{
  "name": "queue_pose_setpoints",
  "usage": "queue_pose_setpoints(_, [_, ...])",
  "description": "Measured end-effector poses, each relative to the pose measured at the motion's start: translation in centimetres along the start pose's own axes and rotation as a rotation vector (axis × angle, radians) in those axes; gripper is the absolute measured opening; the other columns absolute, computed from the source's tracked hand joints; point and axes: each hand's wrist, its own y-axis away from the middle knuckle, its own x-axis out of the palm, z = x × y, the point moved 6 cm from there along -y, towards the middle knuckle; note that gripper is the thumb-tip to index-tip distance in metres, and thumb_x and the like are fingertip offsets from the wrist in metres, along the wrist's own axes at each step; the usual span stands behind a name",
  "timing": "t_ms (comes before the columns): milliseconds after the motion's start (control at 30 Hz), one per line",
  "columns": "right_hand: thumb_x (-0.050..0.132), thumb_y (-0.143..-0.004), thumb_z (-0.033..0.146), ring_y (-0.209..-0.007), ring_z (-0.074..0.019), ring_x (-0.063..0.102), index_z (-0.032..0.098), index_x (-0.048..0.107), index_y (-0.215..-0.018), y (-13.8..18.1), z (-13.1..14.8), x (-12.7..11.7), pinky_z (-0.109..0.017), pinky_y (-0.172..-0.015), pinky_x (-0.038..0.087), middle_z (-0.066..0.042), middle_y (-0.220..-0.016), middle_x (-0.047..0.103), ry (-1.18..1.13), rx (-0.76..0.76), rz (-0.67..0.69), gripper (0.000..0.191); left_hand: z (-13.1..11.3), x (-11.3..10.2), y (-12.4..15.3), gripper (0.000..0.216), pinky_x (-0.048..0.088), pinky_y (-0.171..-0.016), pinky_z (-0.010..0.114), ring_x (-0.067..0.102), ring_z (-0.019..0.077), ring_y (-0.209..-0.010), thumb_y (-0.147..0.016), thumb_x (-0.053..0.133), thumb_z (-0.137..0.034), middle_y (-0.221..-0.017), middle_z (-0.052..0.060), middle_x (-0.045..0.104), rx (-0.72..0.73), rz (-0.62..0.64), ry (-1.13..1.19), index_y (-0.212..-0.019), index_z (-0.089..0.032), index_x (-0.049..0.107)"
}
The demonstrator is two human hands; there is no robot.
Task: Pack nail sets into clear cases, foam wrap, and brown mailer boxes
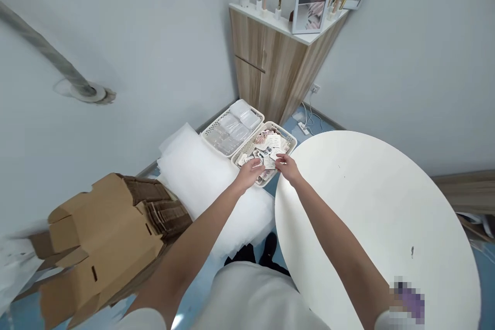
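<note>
Both my arms reach forward to a white slatted basket (290, 140) filled with several small printed cards. My left hand (249, 172) and my right hand (288, 167) meet over its near edge, fingers pinched together on one small white card (269, 163) held between them. A second white basket (211, 130) to the left of the first holds several clear plastic packets (232, 129). Both baskets rest on a stack of white foam sheets (197, 175).
A round white table (379, 211) lies at my right. Flattened and open cardboard boxes (100, 240) pile up at the left. A wooden corner cabinet (270, 62) with a potted plant and framed pictures stands behind. A power strip (303, 128) lies on the blue floor.
</note>
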Motion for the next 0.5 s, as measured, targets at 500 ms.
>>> queue_pose_setpoints(500, [0.055,-0.068,0.029,-0.068,-0.0146,0.059,0.018,0.062,-0.076,-10.5,0.0,2.0,-0.031,-0.069,0.047,-0.002,-0.076,0.065,0.407,-0.055,-0.168,0.016,3.6,1.1,-8.9,0.026,0.036,-0.089,0.027,0.048,0.0125,-0.106,-0.069,0.049,-0.017,-0.105,0.000,0.057,-0.248,-0.094,0.616,-0.094,-0.022,0.054])
